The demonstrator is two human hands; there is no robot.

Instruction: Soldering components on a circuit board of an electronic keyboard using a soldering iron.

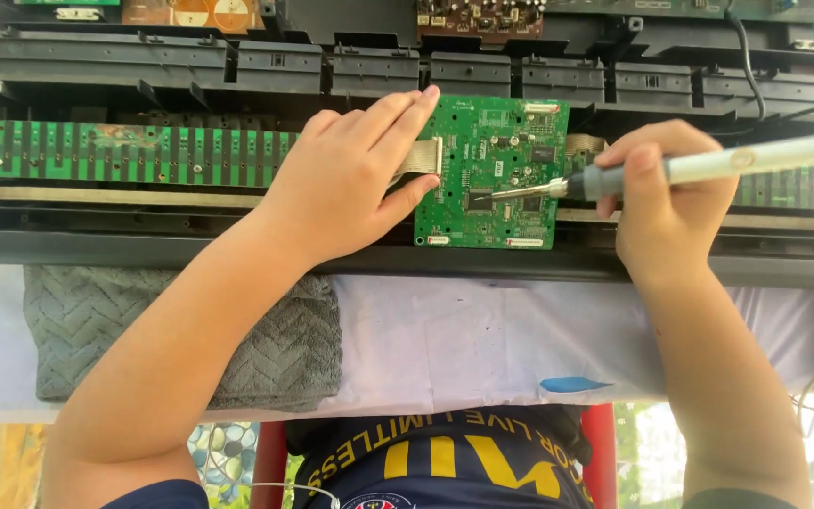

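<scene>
A green circuit board (pixel 496 188) lies on the black frame of an opened electronic keyboard (pixel 190 247). My left hand (pixel 346 174) rests on the board's left edge, fingers over a grey ribbon cable (pixel 418 158), steadying the board. My right hand (pixel 661 198) grips a soldering iron (pixel 708 168) with a white and grey handle. Its metal tip (pixel 511 194) touches the board beside a dark square chip (pixel 479 200).
A long green key-contact strip (pixel 124 153) runs along the frame to the left. More circuit boards (pixel 478 17) sit at the top. A grey towel (pixel 87 320) and a white cloth (pixel 463 339) cover the table below. A black cable (pixel 748 66) hangs at the upper right.
</scene>
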